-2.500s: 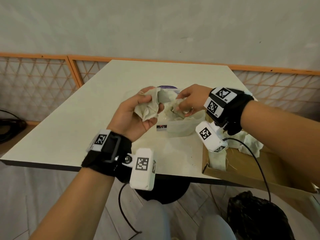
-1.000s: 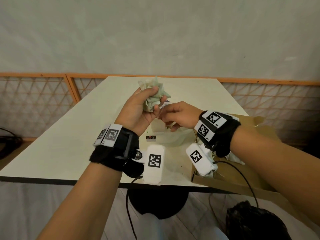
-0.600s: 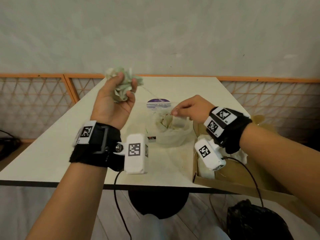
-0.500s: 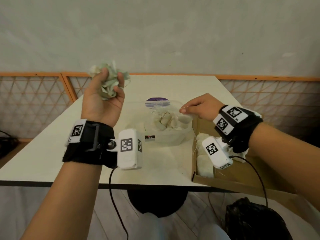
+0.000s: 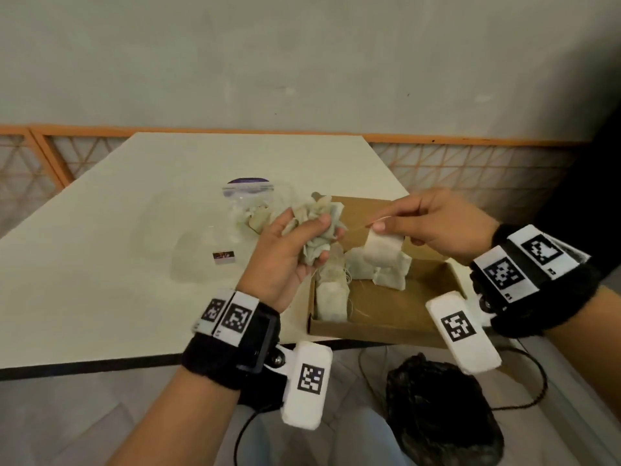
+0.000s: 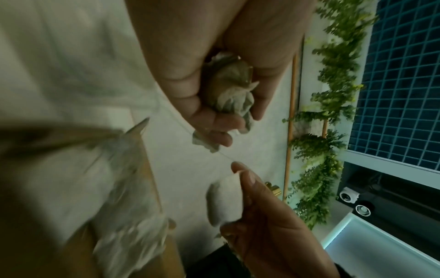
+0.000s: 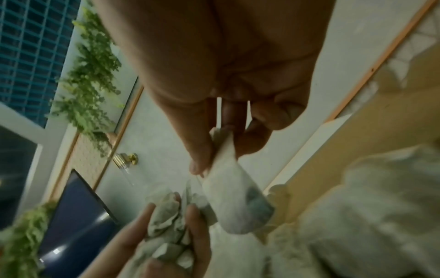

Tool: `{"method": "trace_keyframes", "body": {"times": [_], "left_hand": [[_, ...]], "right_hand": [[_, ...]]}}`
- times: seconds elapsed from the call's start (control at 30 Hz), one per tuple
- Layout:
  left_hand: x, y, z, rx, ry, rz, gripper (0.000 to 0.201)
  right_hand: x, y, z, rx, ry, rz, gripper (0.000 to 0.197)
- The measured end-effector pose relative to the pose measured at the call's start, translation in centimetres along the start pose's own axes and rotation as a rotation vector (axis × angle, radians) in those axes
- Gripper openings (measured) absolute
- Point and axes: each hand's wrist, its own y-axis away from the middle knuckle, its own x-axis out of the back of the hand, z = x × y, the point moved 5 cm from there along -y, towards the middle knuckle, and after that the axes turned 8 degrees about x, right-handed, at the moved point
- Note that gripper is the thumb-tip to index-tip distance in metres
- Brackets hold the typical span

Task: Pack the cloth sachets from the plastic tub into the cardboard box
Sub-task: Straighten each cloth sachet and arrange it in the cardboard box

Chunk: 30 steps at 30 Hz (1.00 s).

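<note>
My left hand (image 5: 311,238) grips a crumpled bunch of pale cloth sachets (image 5: 317,218) above the near left corner of the cardboard box (image 5: 386,326). My right hand (image 5: 378,227) pinches one sachet (image 5: 383,245) by its top edge over the box, and a thin thread runs from it to the bunch. In the left wrist view the bunch (image 6: 232,97) sits in curled fingers, with the pinched sachet (image 6: 223,203) below. The right wrist view shows the hanging sachet (image 7: 234,199). Several sachets (image 5: 332,294) lie in the box. The clear plastic tub (image 5: 215,230) stands left of the box and holds more sachets.
A purple-topped lid (image 5: 248,181) lies behind the tub on the white table (image 5: 100,264). The box overhangs the table's near right edge. A black bag (image 5: 437,418) sits below the box. An orange lattice railing (image 5: 470,169) runs behind the table.
My left hand came down from high on the left to the box's left side with the bunch. My right hand left the tub and now holds a sachet over the box.
</note>
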Motion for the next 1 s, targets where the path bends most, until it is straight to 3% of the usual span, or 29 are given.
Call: {"method": "trace_keyframes", "body": {"times": [0.1, 0.23, 0.4, 0.8, 1.0], "left_hand": [[-0.5, -0.3, -2.6, 0.057, 0.0, 0.029, 0.031], [-0.4, -0.5, -3.7, 0.027, -0.09, 0.077, 0.013], [-0.5, -0.6, -3.7, -0.019, -0.176, 0.074, 0.015], [-0.1, -0.7, -3.9, -0.034, -0.196, 0.089, 0.013], [-0.1, -0.8, -4.0, -0.039, -0.197, 0.083, 0.013]], "right_hand": [[1.2, 1.6, 2.4, -0.066, 0.157, -0.038, 0.007], [2.9, 3.2, 5.6, -0.19, 0.247, -0.047, 0.009], [4.3, 3.7, 5.9, -0.205, 0.277, -0.131, 0.012], [3.8, 0.4, 6.7, -0.16, 0.656, -0.347, 0.024], [3.4, -0.9, 5.4, -0.162, 0.577, -0.425, 0.032]]}}
